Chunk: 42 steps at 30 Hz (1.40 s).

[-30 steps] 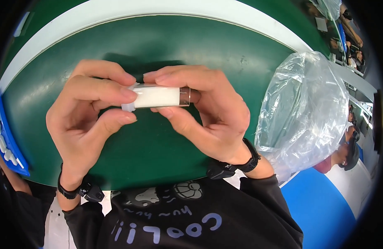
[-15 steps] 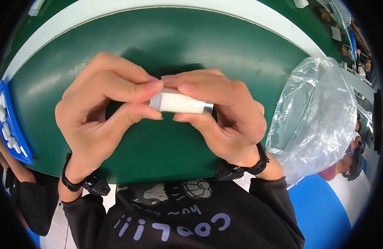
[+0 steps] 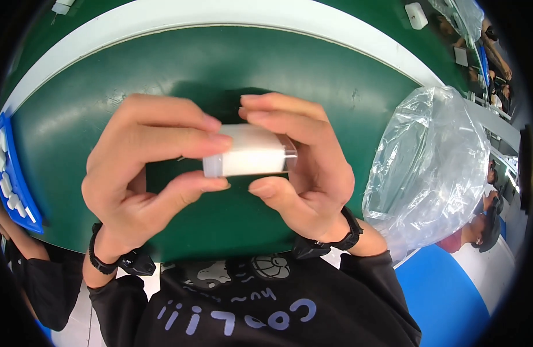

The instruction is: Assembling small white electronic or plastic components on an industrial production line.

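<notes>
A small white block in a clear plastic case [image 3: 252, 156] is held above the green table, a frosted cap on its left end and a clear end on its right. My left hand [image 3: 145, 162] pinches the capped end between thumb and fingers. Around the clear end curves my right hand [image 3: 313, 156], its thumb and fingers spread apart. The thumb sits off the case's near side; whether the palm or inner fingers touch the clear end is unclear.
On the green table [image 3: 232, 58], a large clear plastic bag [image 3: 428, 173] lies at the right. A blue tray [image 3: 25, 217] with several white pieces stands at the left edge. A white ledge [image 3: 232, 13] runs across the far side. Other people are at both sides.
The case has turned to show more of its broad white face. My right thumb and fingers have loosened and spread from it, while my left hand keeps its pinch.
</notes>
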Each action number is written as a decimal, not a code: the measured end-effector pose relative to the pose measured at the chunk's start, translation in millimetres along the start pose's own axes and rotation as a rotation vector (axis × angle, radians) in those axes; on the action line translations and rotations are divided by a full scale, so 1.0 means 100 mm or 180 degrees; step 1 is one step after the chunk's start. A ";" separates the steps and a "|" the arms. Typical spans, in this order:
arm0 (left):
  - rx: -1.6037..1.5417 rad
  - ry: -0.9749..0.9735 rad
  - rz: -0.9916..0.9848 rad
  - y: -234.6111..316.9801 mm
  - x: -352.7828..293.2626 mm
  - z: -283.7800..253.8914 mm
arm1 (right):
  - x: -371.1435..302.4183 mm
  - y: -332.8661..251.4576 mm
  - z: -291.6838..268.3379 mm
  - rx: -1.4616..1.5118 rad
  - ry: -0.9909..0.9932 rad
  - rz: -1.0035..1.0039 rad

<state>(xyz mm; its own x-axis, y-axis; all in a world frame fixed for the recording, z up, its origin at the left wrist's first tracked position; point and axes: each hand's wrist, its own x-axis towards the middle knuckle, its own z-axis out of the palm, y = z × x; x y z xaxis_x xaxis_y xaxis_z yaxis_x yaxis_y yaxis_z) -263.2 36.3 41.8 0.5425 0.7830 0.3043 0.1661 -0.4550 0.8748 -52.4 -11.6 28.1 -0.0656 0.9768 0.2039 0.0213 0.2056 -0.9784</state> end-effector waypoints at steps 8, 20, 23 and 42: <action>-0.1921 0.0587 -0.1711 0.10 0.00 0.08 | 0.02 -0.02 0.06 0.0112 -0.0036 -0.0090; -0.1405 0.0432 -0.1098 0.06 -0.01 0.12 | 0.01 -0.08 -0.01 -0.0317 -0.0108 0.0160; -0.1216 0.0420 -0.0967 0.03 -0.02 0.12 | 0.01 -0.08 -0.02 -0.0365 -0.0096 0.0150; -0.0682 0.0338 -0.0890 0.10 0.03 0.12 | 0.01 -0.11 -0.03 -0.0752 -0.0199 -0.0203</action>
<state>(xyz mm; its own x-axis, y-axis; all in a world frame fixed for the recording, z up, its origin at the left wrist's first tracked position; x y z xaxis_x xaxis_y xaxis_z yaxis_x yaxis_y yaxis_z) -249.6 29.1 46.7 0.4102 0.9093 0.0699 0.1136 -0.1271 0.9854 -50.1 -13.3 39.4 -0.1358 0.9573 0.2551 0.2473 0.2821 -0.9270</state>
